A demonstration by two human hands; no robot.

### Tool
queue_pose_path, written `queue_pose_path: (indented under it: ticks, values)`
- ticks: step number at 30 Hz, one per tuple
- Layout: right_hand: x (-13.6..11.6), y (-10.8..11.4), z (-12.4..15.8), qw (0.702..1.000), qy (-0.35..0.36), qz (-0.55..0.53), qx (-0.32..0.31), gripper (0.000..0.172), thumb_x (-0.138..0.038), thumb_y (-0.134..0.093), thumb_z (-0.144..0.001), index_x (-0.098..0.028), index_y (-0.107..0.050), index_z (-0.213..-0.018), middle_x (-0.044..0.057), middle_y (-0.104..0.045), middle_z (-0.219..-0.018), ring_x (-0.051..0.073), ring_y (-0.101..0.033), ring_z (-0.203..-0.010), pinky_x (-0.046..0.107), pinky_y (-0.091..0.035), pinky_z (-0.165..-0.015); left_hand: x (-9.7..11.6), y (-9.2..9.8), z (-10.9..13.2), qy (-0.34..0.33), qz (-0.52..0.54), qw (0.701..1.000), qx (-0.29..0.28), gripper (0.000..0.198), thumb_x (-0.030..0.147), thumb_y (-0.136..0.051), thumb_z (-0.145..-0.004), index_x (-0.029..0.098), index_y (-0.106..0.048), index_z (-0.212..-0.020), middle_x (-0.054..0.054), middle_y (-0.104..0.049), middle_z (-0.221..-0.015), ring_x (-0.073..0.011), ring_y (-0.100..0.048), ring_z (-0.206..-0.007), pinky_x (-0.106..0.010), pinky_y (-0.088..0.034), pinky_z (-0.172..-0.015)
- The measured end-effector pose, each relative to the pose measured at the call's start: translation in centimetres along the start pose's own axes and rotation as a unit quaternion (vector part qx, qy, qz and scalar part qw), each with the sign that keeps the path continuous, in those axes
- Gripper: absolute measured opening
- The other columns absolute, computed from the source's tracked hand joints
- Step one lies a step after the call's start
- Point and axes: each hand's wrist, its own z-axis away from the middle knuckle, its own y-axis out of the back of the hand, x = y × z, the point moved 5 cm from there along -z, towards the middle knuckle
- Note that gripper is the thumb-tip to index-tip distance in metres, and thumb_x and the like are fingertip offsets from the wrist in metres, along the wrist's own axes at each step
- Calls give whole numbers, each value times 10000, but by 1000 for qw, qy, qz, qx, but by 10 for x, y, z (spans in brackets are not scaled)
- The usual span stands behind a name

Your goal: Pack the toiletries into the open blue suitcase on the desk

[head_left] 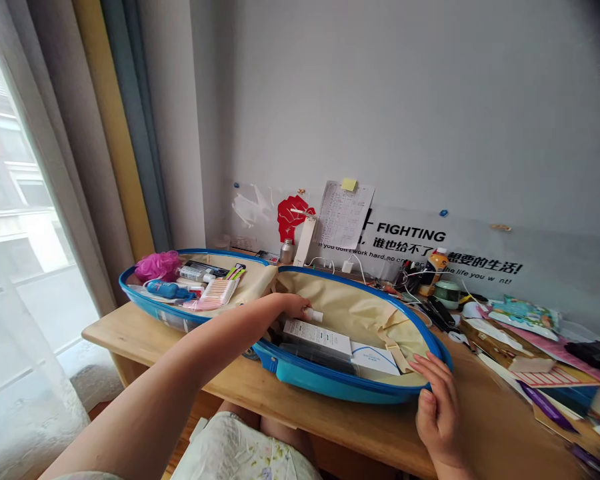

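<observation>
An open blue suitcase (330, 387) with a beige lining lies spread in two halves on the wooden desk. My left hand (296, 305) reaches into the right half, closed around a small white-capped bottle (315, 315); most of its body is hidden by the fingers. Just below it lie a white printed box (320, 339), a dark long item (320, 357) and a smaller white box (375, 359). At the right end, my right hand (437, 397) holds the suitcase rim, fingers over the inside and thumb outside.
The left half holds a pink bath puff (157, 265), a blue item (167, 289), a comb-like item (220, 291) and tubes. A metal bottle (287, 251) stands behind. Clutter, including a green-lidded jar (447, 293) and a purple packet (545, 405), covers the desk's right side.
</observation>
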Motion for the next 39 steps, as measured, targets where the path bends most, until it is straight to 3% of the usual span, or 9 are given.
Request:
queue_pose_path:
  ticks: [4, 19, 25, 29, 31, 34, 36, 39]
  values:
    - [1, 0, 1, 1000, 4, 2, -2, 366, -371, -331, -998, -205, -612, -1163, 130, -644, -1108, 308, -557, -1201, 547, -453, -971, -2, -7, -4, -28, -21, 998, -43, 308, 275, -691, -722, 299, -646, -1026, -46, -731, -911, -271, -684, -936, -409, -522, -836]
    - [1, 0, 0, 1000, 10, 10, 1, 354, -357, -326, -1003, -190, -603, -1149, 134, -644, -1100, 309, -546, -1223, 537, -454, -967, -7, -8, -10, -14, 36, 999, -22, 380, 165, -661, -685, 304, -661, -1039, -31, -726, -986, -248, -661, -981, -389, -500, -896]
    - [1, 0, 0, 1000, 8, 8, -4, 355, -372, -332, -997, -195, -602, -1145, 136, -645, -1100, 322, -555, -1215, 548, -458, -962, -9, -2, -10, 11, 43, 999, -21, 290, 92, -650, -640, 281, -672, -859, -9, -711, -864, -248, -663, -901, -371, -502, -852]
    - [1, 0, -1, 1000, 11, 11, -2, 355, -362, -331, -994, -200, -603, -1156, 132, -647, -1098, 313, -569, -1186, 543, -466, -965, -1, 0, -4, 6, 33, 999, -30, 329, 89, -635, -646, 279, -699, -907, -9, -730, -890, -246, -670, -900, -366, -507, -853]
    - [0, 0, -1, 1000, 16, 10, 4, 354, -363, -332, -997, -199, -604, -1152, 128, -650, -1083, 306, -575, -1169, 533, -469, -960, 5, 11, 0, -5, 15, 1000, 4, 374, 120, -609, -706, 288, -712, -1024, -18, -742, -997, -242, -671, -970, -358, -505, -889]
    - [0, 0, -2, 1000, 20, 8, 8, 349, -367, -335, -999, -194, -607, -1133, 128, -651, -1078, 303, -577, -1159, 527, -467, -953, 1, 49, 13, 5, -27, 993, 113, 441, 166, -504, -835, 302, -665, -1223, -16, -687, -1244, -205, -627, -1131, -303, -471, -973]
    - [0, 0, -2, 1000, 23, 9, 7, 347, -366, -332, -1000, -195, -606, -1127, 129, -649, -1081, 302, -578, -1154, 527, -464, -949, -19, 79, 28, 44, -52, 984, 167, 482, 168, -437, -886, 290, -601, -1323, -30, -610, -1371, -196, -579, -1217, -288, -437, -1019]
    - [1, -1, -1, 1000, 25, 13, 9, 343, -360, -330, -1000, -197, -607, -1121, 125, -651, -1067, 301, -578, -1155, 523, -464, -947, -73, 115, 66, 135, -88, 965, 205, 534, 157, -471, -863, 240, -539, -1386, -117, -553, -1422, -274, -515, -1293, -396, -393, -1068]
